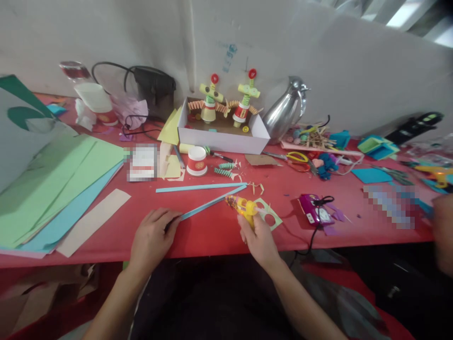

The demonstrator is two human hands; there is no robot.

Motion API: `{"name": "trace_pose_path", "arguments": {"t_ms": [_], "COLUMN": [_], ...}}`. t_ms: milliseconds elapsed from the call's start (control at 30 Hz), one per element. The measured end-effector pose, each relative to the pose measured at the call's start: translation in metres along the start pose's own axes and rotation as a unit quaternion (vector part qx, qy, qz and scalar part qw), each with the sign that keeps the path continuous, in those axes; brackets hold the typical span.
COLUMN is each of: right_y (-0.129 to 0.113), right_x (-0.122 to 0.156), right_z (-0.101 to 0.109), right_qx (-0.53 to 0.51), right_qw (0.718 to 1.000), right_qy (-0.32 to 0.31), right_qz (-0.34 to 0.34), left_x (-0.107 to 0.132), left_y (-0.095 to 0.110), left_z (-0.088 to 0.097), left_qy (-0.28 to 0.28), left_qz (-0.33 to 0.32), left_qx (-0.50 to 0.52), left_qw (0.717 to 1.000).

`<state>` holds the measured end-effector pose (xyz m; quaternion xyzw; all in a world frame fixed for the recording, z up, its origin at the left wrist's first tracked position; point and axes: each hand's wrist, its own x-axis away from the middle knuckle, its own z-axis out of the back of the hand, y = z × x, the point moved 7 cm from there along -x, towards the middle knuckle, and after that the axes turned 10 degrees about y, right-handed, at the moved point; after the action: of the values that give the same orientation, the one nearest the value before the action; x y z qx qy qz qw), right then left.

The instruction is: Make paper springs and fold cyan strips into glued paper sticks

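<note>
My left hand (153,236) rests on the red table (212,226), its fingers pinching the near end of a light blue paper strip (212,203). The strip runs up and to the right across the table. My right hand (259,241) grips a yellow glue gun (242,206), whose nozzle touches the strip near its far end. A second light blue paper strip (201,187) lies flat just beyond. A green paper piece with round holes (269,215) lies beside the gun.
Green and blue paper sheets (53,189) are stacked at left. A white box with two paper-cup figures (222,127), a metal jug (285,111), a red-and-white cup (197,161), scissors (297,158) and a purple device with a cable (313,210) lie behind. Another person's hand (442,231) shows at the right edge.
</note>
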<state>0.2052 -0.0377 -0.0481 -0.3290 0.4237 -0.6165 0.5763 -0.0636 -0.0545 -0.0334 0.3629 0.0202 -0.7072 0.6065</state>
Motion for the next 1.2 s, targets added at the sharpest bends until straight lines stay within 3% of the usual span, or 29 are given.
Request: {"name": "trace_pose_path", "arguments": {"t_ms": [167, 333, 533, 667, 833, 1200], "right_y": [-0.01, -0.017, -0.027, -0.032, -0.033, -0.041], "right_x": [0.001, 0.004, 0.018, 0.022, 0.024, 0.033], "right_z": [0.002, 0.0, -0.011, -0.018, -0.021, -0.036], "right_qx": [0.04, 0.074, 0.1, 0.092, 0.091, 0.105], "right_qw": [0.998, 0.995, 0.99, 0.988, 0.989, 0.984], "right_qy": [0.021, 0.022, -0.013, -0.04, -0.049, -0.077], "right_qz": [0.032, 0.07, 0.101, 0.114, 0.106, 0.12], "left_x": [0.014, 0.028, 0.029, 0.03, 0.03, 0.028], "left_y": [-0.01, -0.016, -0.014, -0.016, -0.016, -0.019], "left_z": [0.016, 0.03, 0.029, 0.03, 0.031, 0.04], "left_qy": [0.003, 0.043, 0.065, 0.059, 0.003, 0.019], "left_qz": [0.016, 0.024, 0.024, 0.028, 0.017, 0.04], "left_qx": [0.01, 0.004, 0.004, 0.004, 0.037, 0.035], "left_qw": [1.0, 0.999, 0.998, 0.998, 0.999, 0.998]}}
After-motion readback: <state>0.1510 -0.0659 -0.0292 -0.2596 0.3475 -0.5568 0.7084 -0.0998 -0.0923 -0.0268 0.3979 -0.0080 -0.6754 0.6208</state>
